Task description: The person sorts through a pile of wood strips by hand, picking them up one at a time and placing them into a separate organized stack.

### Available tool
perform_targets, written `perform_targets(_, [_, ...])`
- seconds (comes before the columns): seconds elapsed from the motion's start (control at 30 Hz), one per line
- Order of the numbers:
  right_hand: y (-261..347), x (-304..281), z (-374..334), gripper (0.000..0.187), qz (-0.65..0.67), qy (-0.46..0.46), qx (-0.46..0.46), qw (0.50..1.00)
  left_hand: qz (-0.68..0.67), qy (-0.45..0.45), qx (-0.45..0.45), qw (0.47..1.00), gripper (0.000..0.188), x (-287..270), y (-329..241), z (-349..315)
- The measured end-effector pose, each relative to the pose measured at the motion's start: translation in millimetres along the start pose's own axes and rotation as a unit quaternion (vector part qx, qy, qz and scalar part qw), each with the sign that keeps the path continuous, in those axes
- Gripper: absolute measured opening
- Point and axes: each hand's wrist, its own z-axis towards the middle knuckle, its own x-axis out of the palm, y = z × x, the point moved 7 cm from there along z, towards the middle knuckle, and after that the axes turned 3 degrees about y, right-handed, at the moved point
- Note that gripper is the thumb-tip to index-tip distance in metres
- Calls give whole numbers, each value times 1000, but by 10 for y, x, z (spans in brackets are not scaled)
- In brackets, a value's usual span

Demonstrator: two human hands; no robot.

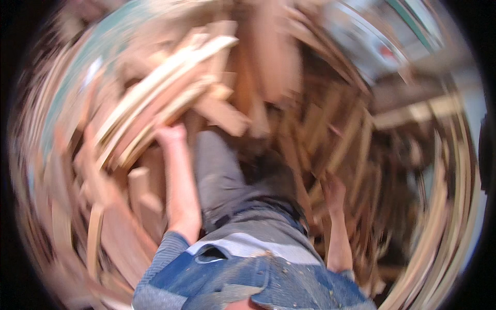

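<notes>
A bundle of pale, rough wooden strips (155,95) slants up to the right at the left of the view. At its lower right edge my left hand (172,134) is closed on it, the fingers mostly hidden by the wood. Just beyond that hand, a short wooden board (221,113) lies across. To the right of my legs, my right hand (333,188) hangs low beside a heap of loose wooden sticks (343,147). Motion blur smears its fingers, and I cannot make out anything in them.
Broad wooden planks (126,232) crowd my left side, and long curved-looking boards (439,227) stand along the right rim. Ahead rises a thick, blurred reddish-brown piece (274,51). A pale wooden beam (418,112) crosses at the right. Wood scraps lie around my legs.
</notes>
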Motion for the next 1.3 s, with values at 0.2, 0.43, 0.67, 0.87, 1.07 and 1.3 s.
perform_targets(0.2, [-1265, -2013, -899, 37, -103, -303, 193, 928, 24, -40, -257, 965, 79, -512, 469, -190])
perform_targets(0.43, [-2384, -3591, -2982, 47, -309, -354, 483, 739, 320, 213, -209, 899, 29, 508, 1160, -1717])
perform_targets(0.67, [-3056, -3412, -3759, 60, -226, 31, 644, 730, 498, 282, -60, 818, 30, 485, 983, -1795])
perform_targets(0.87, [-2792, -3275, -3764, 55, -186, 26, 575, 797, 521, 303, -75, 795, 32, 287, 1026, -1614])
perform_targets(1.07, [-2692, -3124, -3837, 52, -175, 58, 584, 791, 514, 324, -85, 789, 19, 381, 1157, -1723])
perform_targets(1.3, [-2587, -3003, -3447, 50, -167, 35, 513, 841, 586, 290, 1, 757, 20, 662, 844, -1877])
